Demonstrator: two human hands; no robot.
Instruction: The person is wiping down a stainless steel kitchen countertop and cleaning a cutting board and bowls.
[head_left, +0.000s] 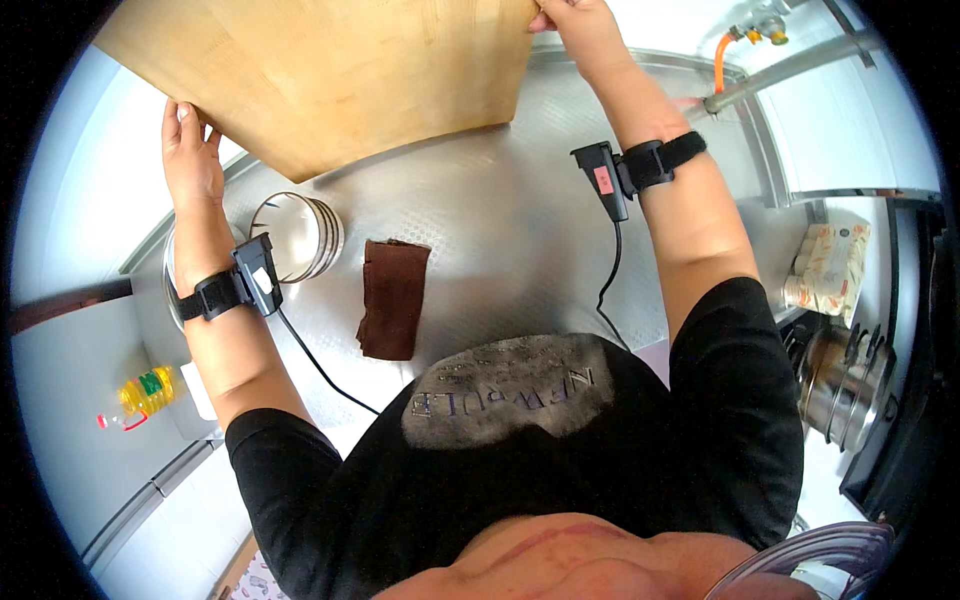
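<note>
A large wooden board (337, 75) is tilted up at the far side of the steel counter, its top cut off by the picture's rim. My left hand (191, 154) grips its left edge, the fingers partly behind the wood. At the upper right edge my right hand (581, 30) has hold of the board; some of its fingers are out of sight. Whether the board's lower edge rests on the counter, I cannot tell. Below it lies a folded dark brown cloth (394, 300). Beside my left forearm sits a stack of bowls (289, 236) with dark rims.
Stainless steel counter (510, 225) spans the middle. An oil bottle (146, 394) is at the left. On the right are a metal pipe (795, 71), an orange hose (720, 64), a patterned paper-roll pack (832, 270) and steel pots (847, 390). Cabled black devices are strapped to both forearms.
</note>
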